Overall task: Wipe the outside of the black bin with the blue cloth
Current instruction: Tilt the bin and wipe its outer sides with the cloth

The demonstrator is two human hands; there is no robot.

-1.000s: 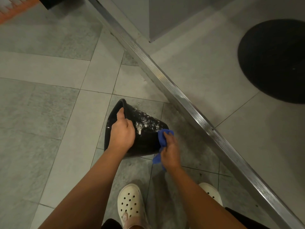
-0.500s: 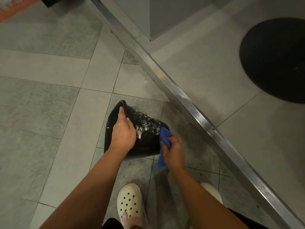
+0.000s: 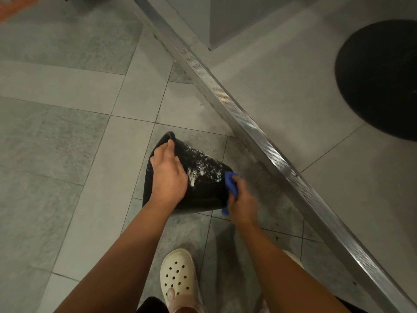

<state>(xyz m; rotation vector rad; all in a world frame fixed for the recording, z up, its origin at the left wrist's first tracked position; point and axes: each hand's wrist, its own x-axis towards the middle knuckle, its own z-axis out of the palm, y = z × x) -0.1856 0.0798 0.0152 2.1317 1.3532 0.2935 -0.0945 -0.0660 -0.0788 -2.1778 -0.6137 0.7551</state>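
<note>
Cream clog (image 3: 178, 279), perforated, on your left foot, nearest the bottom edge. The toe of a second pale shoe (image 3: 293, 259) shows behind your right forearm; the rest is hidden.

Grey tiled floor (image 3: 67, 154): mottled darker tiles crossed by paler plain bands, and everything listed here stands on it.

Left hand (image 3: 168, 175): palm down on the upper wall of the black bin (image 3: 203, 193), near its open rim. The fingers are only slightly bent, following the curve, and the forefinger points towards the rim. It presses on the bin and grips nothing else.

Black bin: tipped over on the floor just ahead of your feet, with its open rim towards the far left and its narrower base towards the right. White smears (image 3: 203, 168) are scattered over the upper wall, between your two hands.

Right hand (image 3: 242, 202): fingers curled tight round the blue cloth (image 3: 231, 181), slightly blurred. It sits at the base end of the bin.

Blue cloth: bunched up in the right hand and pressed against the bin's outer wall by the base edge. A loose corner hangs out below the hand.

Ribbed metal strip (image 3: 259, 134): runs diagonally from the top centre to the bottom right, beyond the bin and not touching it.

Smooth pale floor past the strip, carrying a large round black shape (image 3: 381, 80) at the far right; you cannot tell what it is.

Orange patch (image 3: 13, 5) in the far top-left corner, too cropped to identify.
</note>
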